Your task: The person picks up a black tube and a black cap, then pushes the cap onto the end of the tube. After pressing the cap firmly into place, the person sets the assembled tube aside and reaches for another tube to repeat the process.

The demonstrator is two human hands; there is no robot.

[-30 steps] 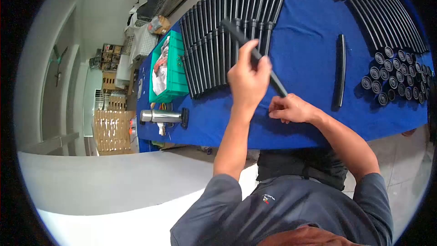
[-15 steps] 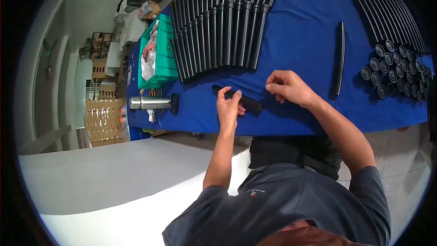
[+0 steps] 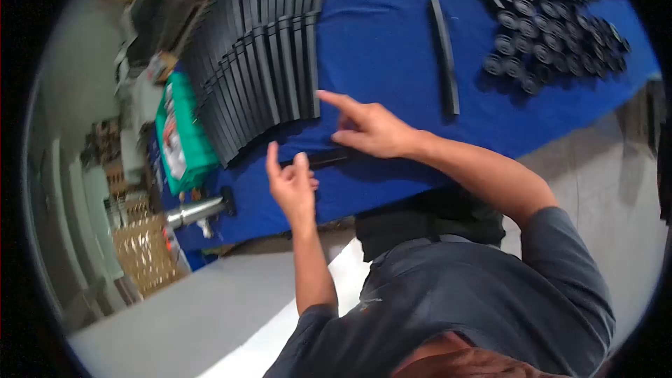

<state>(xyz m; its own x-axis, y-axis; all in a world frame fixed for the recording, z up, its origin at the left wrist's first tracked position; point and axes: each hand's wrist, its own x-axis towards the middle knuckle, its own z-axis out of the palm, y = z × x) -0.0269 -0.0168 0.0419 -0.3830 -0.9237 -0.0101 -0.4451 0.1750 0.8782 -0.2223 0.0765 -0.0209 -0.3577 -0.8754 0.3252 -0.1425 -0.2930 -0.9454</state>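
Note:
My left hand (image 3: 292,187) is over a short black tube (image 3: 329,159) near the front edge of the blue cloth. Its index finger and thumb are stretched out and apart, overlapping the tube, with the other fingers curled below. My right hand (image 3: 378,131) hovers just right of it with the index finger stretched out to the left. That fingertip appears right at the lower end of the nearest tube in a row of long black tubes (image 3: 283,77). The right thumb stands apart from the index finger, and no object shows between them.
On the right lie a single black tube (image 3: 445,59) and a stack of tubes with round ends (image 3: 539,42) facing me. A green crate (image 3: 189,133) and a metal flask (image 3: 196,211) stand on the left. The blue cloth (image 3: 378,42) covers the table.
The view has turned and shifted, so the table's contents appear farther left. My right index finger has stretched out toward the tube row. My left index finger has straightened.

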